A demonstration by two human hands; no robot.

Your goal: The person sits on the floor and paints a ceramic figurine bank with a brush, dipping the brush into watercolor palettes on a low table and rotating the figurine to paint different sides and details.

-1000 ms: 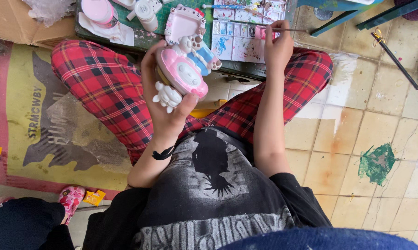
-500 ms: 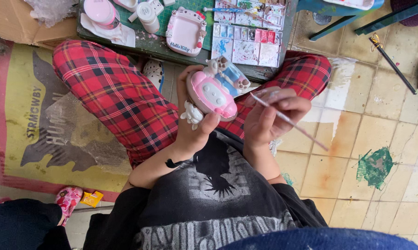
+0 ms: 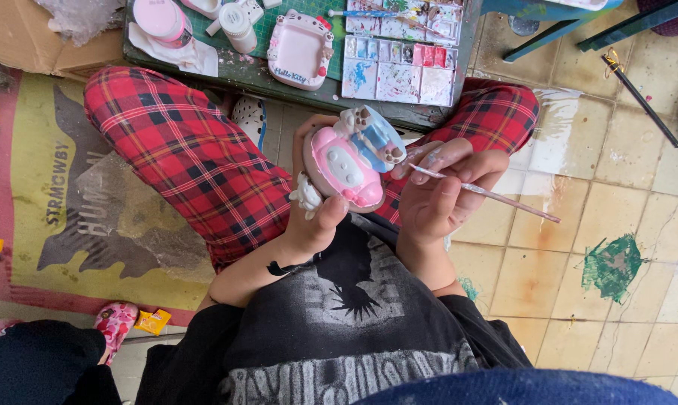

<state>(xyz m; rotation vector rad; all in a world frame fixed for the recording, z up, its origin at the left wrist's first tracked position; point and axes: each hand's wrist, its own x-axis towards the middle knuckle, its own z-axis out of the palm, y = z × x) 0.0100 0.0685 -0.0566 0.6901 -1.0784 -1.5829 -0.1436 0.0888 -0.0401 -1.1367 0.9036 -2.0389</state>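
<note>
My left hand (image 3: 320,225) is curled under a glossy pink-and-white ceramic character figurine (image 3: 348,161), thumb and fingers pressed to its sides, so it sits propped above my lap between my knees in red tartan trousers (image 3: 181,157). Just right of it, at three o'clock, my right hand (image 3: 440,191) pinches a thin pale-handled paintbrush (image 3: 489,195) between thumb and forefinger; the bristle end touches the figurine's blue upper part, and the handle trails off toward four o'clock over the tiled floor (image 3: 639,172).

I judge this to be the detail-painting step, with the tip laid on the blue patch. The next stroke calls for a steady left hand and only a small turn of my right wrist.

At twelve o'clock the low dark green counter (image 3: 279,75) carries a flat pink-and-white cat-shaped tray (image 3: 300,49) and, right of it, a white well palette with dabs of paint (image 3: 399,60). Its near edge lies close beyond the figurine, so reaching for colour means lifting clear of that edge. The open room is to the right.
</note>
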